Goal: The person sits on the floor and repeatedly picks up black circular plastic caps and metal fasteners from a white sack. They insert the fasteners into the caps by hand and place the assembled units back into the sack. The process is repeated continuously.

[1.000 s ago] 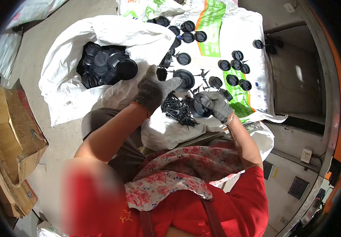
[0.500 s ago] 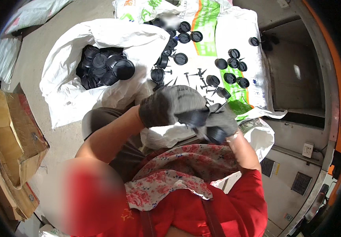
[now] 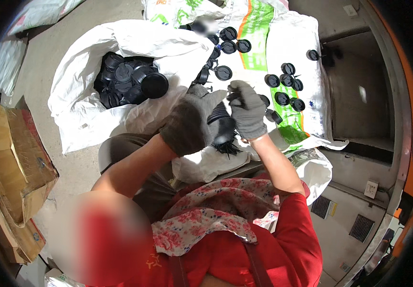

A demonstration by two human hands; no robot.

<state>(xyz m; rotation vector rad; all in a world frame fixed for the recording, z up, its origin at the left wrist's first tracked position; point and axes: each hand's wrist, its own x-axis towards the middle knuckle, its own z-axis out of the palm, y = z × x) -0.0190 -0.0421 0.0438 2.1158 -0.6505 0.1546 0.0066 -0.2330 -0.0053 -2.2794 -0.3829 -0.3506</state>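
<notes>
My left hand (image 3: 192, 119), in a grey work glove, is closed around a black round plastic cap (image 3: 223, 128) with a ribbed side. Right against that cap is my right hand (image 3: 248, 111), gloved the same way, its fingers curled in; whatever they pinch is hidden. Below the cap lies a small cluster of thin black spiked plastic pieces (image 3: 228, 147). Past my hands, several black caps (image 3: 223, 72) are scattered on a flat white sack (image 3: 244, 88) with green and orange stripes, some with a small stem sticking out.
An open white sack (image 3: 72, 71) full of black caps (image 3: 130, 79) stands at the left. Cardboard boxes (image 3: 17, 162) sit at the far left. On the right are a dark recess (image 3: 362, 91) and a grey panel (image 3: 340, 225) with vents.
My right hand has swung up and left, from low beside the left hand to the cap's far side. My left hand has moved slightly left, still gripping a cap.
</notes>
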